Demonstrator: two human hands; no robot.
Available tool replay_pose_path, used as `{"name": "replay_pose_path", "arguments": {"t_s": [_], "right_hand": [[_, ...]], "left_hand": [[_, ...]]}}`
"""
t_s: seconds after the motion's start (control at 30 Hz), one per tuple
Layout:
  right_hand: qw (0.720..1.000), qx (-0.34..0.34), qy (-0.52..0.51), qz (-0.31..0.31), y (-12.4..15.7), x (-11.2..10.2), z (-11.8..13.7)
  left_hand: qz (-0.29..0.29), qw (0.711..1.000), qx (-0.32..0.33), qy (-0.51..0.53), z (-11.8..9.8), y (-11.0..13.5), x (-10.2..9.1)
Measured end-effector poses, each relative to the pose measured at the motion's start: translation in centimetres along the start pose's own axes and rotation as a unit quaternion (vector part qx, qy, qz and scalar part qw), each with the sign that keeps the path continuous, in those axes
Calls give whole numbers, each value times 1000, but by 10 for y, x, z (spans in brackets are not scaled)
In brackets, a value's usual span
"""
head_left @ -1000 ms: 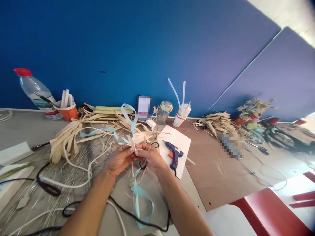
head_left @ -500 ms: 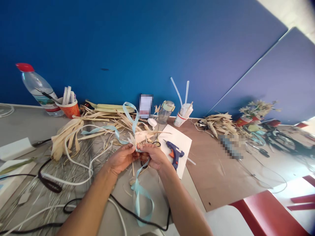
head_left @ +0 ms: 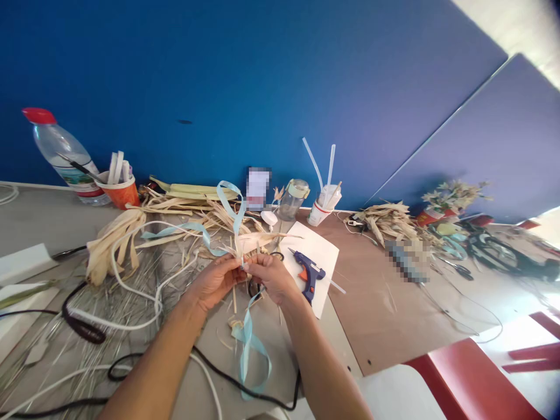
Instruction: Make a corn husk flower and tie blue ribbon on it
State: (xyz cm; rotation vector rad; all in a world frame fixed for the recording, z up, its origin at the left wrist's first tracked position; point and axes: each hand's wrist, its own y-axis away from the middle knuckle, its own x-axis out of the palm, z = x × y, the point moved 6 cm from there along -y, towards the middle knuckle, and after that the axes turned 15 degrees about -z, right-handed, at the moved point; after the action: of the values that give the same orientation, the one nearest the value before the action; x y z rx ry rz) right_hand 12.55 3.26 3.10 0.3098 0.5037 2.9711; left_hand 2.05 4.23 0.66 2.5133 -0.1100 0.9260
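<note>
Both hands meet over the table around a small pale corn husk flower with pointed petals. My left hand is closed, its thumb and fingers pinching the flower's base. From the other side, my right hand pinches a light blue ribbon against that same base. One length of ribbon hangs below the hands in a loop on the table; another curls up behind the flower. A black scissors handle shows partly under my right hand. The fingertips hide where ribbon and husk touch.
A blue glue gun lies on white paper to the right. Dried corn husks, wires and a white cable spread leftward. Behind stand a phone, a glass jar, a paper cup and a bottle.
Both hands keep their pinch at the flower's base, with small finger shifts and the flower turned slightly. The whole view has shifted a little to the left.
</note>
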Motion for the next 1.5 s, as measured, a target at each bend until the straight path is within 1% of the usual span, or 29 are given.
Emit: {"name": "replay_pose_path", "arguments": {"t_s": [0.2, 0.33, 0.47, 0.57, 0.67, 0.73, 0.8, 0.87, 0.93, 1.0, 1.2, 1.27, 1.37, 1.43, 1.5], "right_hand": [[999, -21, 42, -19, -4, -2, -6], [994, -56, 87, -26, -4, -1, -6], [972, -122, 193, -60, -1, -2, 0], [962, -137, 226, -62, 1, -1, 1], [967, -127, 215, -52, 2, 1, 0], [976, -105, 187, -35, 3, 3, -2], [987, -68, 147, -6, 4, 5, -4], [995, -17, 90, 27, 6, 7, -6], [997, 34, 29, 60, 8, 10, -6], [995, 65, 1, 82, 9, 11, -6], [993, 61, 19, 104, 9, 13, -10], [993, 55, 41, 93, 8, 12, -13], [994, 24, 87, 63, 7, 10, -13], [994, 10, 96, 51, 7, 9, -11], [996, 15, 73, 45, 7, 9, -8]], "left_hand": [[-18, 998, 29, -51, -4, 0, 2], [-10, 999, 6, -34, 2, -3, -2], [-12, 1000, -9, -11, 5, -5, -6], [-10, 1000, -13, 2, 6, -5, -5], [-10, 1000, -16, 12, 6, -4, -2], [-10, 1000, -16, 15, 6, -3, -1], [-2, 1000, -14, 11, 5, -2, 0], [12, 1000, -14, -3, 3, -1, 1], [21, 999, -17, -20, 2, 1, 1], [23, 999, -21, -32, 2, 2, -1], [34, 998, -38, -40, 3, 2, -2], [24, 998, -48, -41, 4, 1, -4], [16, 997, -58, -44, 5, 2, -5], [30, 997, -53, -44, 5, 3, -5], [70, 995, -40, -51, 5, 5, -2]]}}
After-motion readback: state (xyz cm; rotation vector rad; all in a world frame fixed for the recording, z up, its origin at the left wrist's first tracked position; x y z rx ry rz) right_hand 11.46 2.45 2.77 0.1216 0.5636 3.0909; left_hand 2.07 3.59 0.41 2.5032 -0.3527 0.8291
